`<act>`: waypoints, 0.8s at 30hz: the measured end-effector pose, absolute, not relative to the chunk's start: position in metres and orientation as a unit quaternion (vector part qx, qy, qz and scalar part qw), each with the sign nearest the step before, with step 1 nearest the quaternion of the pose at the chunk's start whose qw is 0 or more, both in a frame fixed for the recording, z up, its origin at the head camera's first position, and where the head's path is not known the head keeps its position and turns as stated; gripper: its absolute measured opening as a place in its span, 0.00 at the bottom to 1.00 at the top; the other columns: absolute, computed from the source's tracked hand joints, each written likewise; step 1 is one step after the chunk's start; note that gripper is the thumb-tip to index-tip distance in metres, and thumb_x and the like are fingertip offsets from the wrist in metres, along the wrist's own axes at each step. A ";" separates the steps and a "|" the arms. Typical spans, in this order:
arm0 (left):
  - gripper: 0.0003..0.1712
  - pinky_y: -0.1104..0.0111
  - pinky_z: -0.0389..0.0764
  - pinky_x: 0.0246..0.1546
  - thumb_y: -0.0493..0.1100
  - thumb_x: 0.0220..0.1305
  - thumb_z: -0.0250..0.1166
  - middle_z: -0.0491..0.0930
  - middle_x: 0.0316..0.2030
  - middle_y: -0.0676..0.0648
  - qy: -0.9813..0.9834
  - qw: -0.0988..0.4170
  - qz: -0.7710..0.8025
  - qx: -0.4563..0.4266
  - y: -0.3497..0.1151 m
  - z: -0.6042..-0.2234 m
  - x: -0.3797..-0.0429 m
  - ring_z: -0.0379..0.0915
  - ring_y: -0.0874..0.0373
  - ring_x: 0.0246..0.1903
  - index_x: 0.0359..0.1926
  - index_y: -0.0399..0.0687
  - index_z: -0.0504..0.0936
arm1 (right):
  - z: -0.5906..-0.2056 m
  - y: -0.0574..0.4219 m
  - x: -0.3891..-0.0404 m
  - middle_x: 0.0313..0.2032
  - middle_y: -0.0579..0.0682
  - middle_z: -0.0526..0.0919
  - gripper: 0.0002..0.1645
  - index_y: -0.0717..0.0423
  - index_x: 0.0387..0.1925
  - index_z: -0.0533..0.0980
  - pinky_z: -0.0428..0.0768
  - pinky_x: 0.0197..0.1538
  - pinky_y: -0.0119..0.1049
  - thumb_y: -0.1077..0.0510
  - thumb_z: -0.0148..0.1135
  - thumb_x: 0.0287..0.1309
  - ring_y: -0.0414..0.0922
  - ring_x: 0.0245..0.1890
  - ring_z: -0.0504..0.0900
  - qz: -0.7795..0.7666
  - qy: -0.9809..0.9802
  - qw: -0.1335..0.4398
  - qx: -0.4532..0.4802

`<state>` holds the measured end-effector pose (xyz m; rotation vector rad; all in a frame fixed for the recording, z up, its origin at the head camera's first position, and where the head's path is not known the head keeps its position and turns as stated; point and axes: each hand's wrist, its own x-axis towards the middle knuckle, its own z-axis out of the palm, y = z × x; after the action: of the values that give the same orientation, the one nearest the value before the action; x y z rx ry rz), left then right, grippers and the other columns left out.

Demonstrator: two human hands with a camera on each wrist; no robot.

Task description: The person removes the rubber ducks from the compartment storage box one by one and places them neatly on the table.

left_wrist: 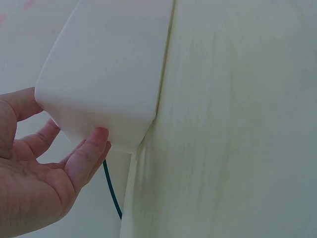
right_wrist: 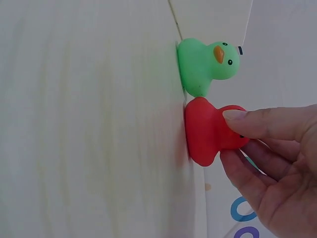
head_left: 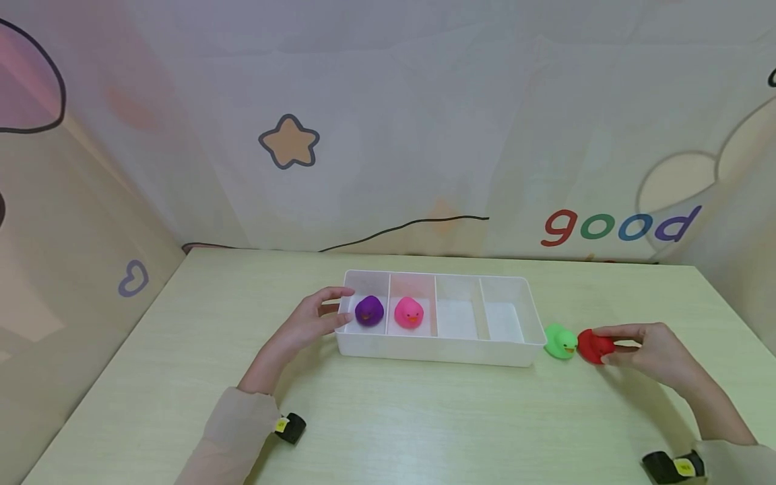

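A white divided box (head_left: 436, 349) stands on the table, its compartments in one row. A purple rubber duck (head_left: 370, 311) sits in the leftmost compartment, and a pink rubber duck (head_left: 409, 313) in the one beside it. My left hand (head_left: 309, 320) holds the box's left end, thumb at the rim; in the left wrist view other fingertips (left_wrist: 100, 135) press its outer end wall. Right of the box, my right hand (head_left: 657, 353) pinches a red rubber duck (right_wrist: 202, 131) by the head between thumb and fingers. A green rubber duck (right_wrist: 195, 67) stands between the red duck and the box.
The pale wooden table (head_left: 424, 417) ends at a printed backdrop (head_left: 394, 135) behind the box. Each wrist wears a black camera, the left one (head_left: 292, 428) and the right one (head_left: 663, 467). A dark cable (left_wrist: 112, 191) shows beyond the left hand.
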<state>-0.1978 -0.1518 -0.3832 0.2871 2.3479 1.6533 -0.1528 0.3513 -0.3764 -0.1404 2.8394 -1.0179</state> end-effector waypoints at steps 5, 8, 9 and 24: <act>0.26 0.52 0.70 0.53 0.42 0.60 0.61 0.60 0.63 0.42 0.808 0.126 0.566 0.100 -0.152 -0.382 -0.197 0.56 0.41 0.62 0.60 0.46 0.67 | -0.375 0.350 -0.152 0.48 0.71 0.74 0.27 0.70 0.48 0.74 0.78 0.33 0.27 0.64 0.68 0.44 0.39 0.36 0.80 -0.339 0.938 0.059 -0.047; 0.26 0.52 0.71 0.53 0.42 0.60 0.61 0.60 0.63 0.42 0.807 0.127 0.567 0.102 -0.152 -0.382 -0.197 0.57 0.42 0.62 0.60 0.46 0.67 | -0.374 0.349 -0.152 0.49 0.71 0.74 0.29 0.70 0.50 0.73 0.78 0.35 0.24 0.62 0.69 0.44 0.42 0.39 0.80 -0.336 0.939 0.043 -0.054; 0.26 0.53 0.71 0.53 0.42 0.60 0.61 0.60 0.63 0.42 0.807 0.128 0.568 0.102 -0.152 -0.382 -0.197 0.57 0.42 0.62 0.60 0.46 0.67 | -0.373 0.349 -0.152 0.50 0.70 0.74 0.29 0.70 0.50 0.73 0.78 0.35 0.23 0.62 0.69 0.44 0.39 0.40 0.80 -0.338 0.939 0.034 -0.059; 0.27 0.52 0.70 0.53 0.42 0.60 0.61 0.60 0.63 0.42 0.808 0.133 0.566 0.093 -0.149 -0.381 -0.198 0.56 0.42 0.62 0.60 0.47 0.67 | -0.350 0.321 -0.149 0.45 0.25 0.71 0.31 0.72 0.53 0.69 0.75 0.39 0.18 0.63 0.67 0.47 0.16 0.40 0.70 -0.421 0.900 -0.037 -0.109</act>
<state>-0.1975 -0.1495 -0.3809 0.2708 2.3443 1.6415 -0.1488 0.3207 -0.3500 -0.3522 2.8947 -1.3536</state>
